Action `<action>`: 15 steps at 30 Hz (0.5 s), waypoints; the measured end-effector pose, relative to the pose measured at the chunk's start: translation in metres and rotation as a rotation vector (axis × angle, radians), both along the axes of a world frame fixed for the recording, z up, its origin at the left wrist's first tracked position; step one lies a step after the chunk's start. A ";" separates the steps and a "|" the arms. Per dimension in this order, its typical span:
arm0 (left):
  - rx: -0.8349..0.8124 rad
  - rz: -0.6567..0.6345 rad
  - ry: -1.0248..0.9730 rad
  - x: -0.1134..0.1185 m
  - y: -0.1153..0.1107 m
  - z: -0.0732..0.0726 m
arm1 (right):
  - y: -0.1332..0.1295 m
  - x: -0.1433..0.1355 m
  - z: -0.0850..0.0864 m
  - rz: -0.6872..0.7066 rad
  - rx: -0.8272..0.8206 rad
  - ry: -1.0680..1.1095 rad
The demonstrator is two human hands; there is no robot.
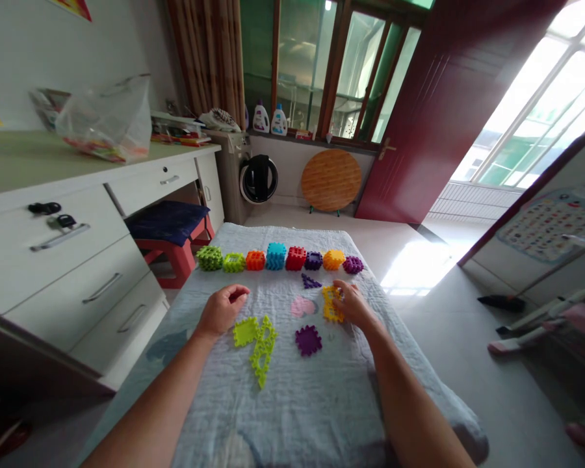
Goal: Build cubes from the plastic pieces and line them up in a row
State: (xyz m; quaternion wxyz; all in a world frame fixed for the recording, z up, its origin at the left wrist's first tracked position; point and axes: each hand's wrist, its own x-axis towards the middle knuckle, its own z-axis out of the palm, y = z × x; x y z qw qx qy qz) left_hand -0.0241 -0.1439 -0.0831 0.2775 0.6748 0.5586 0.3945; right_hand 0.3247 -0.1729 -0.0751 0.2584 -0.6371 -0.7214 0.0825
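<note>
My right hand [355, 305] is at the right side of the cloth, its fingers bent over the edge of yellow interlocking building pieces [330, 304] that lie flat. Some of their edge is hidden under the fingers. My left hand [224, 308] is loosely closed above the cloth, with nothing visible in it. Just in front of it lie a lime green square piece [246, 331] and lime openwork pieces [263, 354]. A purple square piece [309, 340] lies between the hands, nearer to me. Dark purple triangular pieces [311, 281] sit beyond the yellow ones.
Along the table's far edge stands a row of built cubes, among them a blue one [275, 257], a red one [296, 258] and an orange one [255, 260]. A stool [173, 224] and a white desk [141, 185] are at the left. A washing machine [231, 175] stands behind.
</note>
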 end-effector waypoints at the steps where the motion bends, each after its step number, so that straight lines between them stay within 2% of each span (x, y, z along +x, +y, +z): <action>1: 0.000 0.004 0.000 0.000 0.000 0.000 | 0.002 0.002 -0.003 -0.005 -0.003 0.020; 5: 0.009 0.012 0.008 0.000 -0.001 0.001 | 0.008 0.007 -0.006 -0.001 0.062 0.129; 8: 0.010 0.011 0.012 0.000 -0.001 0.002 | 0.007 0.005 -0.002 -0.032 0.120 0.193; 11: -0.005 0.004 0.005 0.000 -0.001 0.002 | 0.001 -0.007 0.006 -0.013 0.204 0.214; 15: -0.024 -0.005 0.003 0.000 0.000 0.001 | -0.008 -0.035 0.014 0.117 0.253 0.110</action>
